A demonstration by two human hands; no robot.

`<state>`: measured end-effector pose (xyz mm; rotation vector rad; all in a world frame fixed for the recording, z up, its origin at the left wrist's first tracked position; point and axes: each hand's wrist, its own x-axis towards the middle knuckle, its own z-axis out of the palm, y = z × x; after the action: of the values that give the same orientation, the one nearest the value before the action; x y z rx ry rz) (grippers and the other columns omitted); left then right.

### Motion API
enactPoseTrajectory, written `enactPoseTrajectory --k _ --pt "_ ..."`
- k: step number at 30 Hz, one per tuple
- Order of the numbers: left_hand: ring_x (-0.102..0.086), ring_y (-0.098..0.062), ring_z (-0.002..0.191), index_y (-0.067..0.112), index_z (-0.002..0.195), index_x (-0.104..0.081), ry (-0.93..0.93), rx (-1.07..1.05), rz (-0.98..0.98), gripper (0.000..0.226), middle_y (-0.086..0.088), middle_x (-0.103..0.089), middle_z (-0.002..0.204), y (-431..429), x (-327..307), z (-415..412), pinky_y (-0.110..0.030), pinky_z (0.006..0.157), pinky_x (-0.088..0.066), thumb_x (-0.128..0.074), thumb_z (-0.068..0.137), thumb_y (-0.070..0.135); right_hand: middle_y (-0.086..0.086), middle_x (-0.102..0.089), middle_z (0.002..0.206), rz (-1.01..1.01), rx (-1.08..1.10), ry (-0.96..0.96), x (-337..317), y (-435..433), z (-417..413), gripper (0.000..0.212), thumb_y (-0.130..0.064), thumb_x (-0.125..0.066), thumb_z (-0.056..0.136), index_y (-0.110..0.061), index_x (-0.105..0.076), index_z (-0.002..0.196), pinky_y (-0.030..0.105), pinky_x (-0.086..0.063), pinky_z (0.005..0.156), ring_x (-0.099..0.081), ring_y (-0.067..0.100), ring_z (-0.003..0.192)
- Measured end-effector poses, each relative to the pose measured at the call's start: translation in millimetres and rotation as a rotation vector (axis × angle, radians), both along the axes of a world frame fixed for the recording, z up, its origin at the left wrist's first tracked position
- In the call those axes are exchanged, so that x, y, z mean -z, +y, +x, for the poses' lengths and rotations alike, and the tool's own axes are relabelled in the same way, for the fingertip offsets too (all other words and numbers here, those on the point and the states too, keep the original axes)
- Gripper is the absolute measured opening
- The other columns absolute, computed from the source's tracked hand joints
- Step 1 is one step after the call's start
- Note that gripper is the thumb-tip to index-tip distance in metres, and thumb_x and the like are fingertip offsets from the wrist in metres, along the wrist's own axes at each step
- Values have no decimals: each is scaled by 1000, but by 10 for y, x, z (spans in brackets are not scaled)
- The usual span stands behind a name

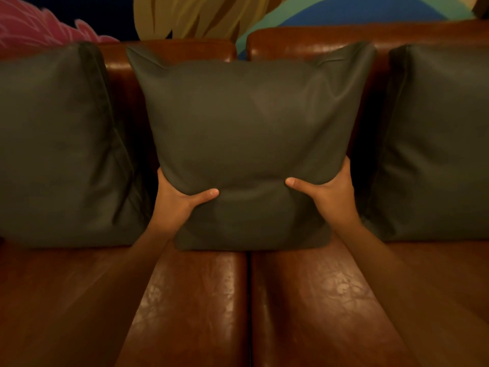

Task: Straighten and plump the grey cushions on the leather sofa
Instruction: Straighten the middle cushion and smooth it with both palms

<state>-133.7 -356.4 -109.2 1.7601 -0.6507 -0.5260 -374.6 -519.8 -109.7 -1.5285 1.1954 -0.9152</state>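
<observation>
A grey middle cushion (248, 128) stands upright on the brown leather sofa (201, 300), over the seam between two seat pads. My left hand (177, 200) grips its lower left side, thumb pressed into the front. My right hand (328, 192) grips the lower right side the same way, and the cushion is pinched in between them. A second grey cushion (58, 149) leans against the backrest on the left. A third grey cushion (436, 144) stands on the right, cut off by the frame edge.
The sofa backrest (312, 41) runs behind the cushions in two sections with a gap between them. A painted wall mural (201, 14) rises behind it. Bare seat leather stretches toward me under my forearms.
</observation>
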Motion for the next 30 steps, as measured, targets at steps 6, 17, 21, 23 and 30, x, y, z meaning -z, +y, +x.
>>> enactPoseTrajectory --k 6,17,21,23,30 --pt "-52 0 122 27 141 -34 7 23 -10 116 13 -51 137 -27 77 48 -35 106 -44 -96 44 40 -25 -56 122 -11 8 -25 36 -40 55 108 -26 -101 58 -19 -43 149 30 -47 109 -57 5 121" --pt "-46 1 127 20 146 -27 -95 3 -29 117 12 -45 141 -206 69 155 -27 109 -39 -95 52 34 -27 -51 125 -68 0 -37 67 -214 182 113 -28 -100 59 -19 -38 153 8 -39 97 -50 0 124" --pt "-46 4 125 20 144 -30 -106 -8 -48 110 12 -47 138 -184 123 137 -24 109 -38 -94 54 26 -34 -51 122 -83 9 -29 131 -193 164 110 -27 -101 59 -21 -40 151 6 -40 96 -52 -3 122" --pt "-46 0 128 20 144 -31 -113 -19 -56 109 10 -47 141 -148 138 123 -30 111 -38 -94 55 25 -36 -50 120 -97 19 -22 131 -173 160 109 -26 -100 59 -21 -41 150 1 -39 94 -52 -5 120" --pt "-44 1 129 28 143 -28 -111 -13 -42 108 12 -44 143 -112 170 128 -27 111 -36 -93 57 26 -22 -55 127 -78 15 -1 143 -134 192 109 -26 -100 60 -20 -41 151 0 -39 92 -52 -2 120"
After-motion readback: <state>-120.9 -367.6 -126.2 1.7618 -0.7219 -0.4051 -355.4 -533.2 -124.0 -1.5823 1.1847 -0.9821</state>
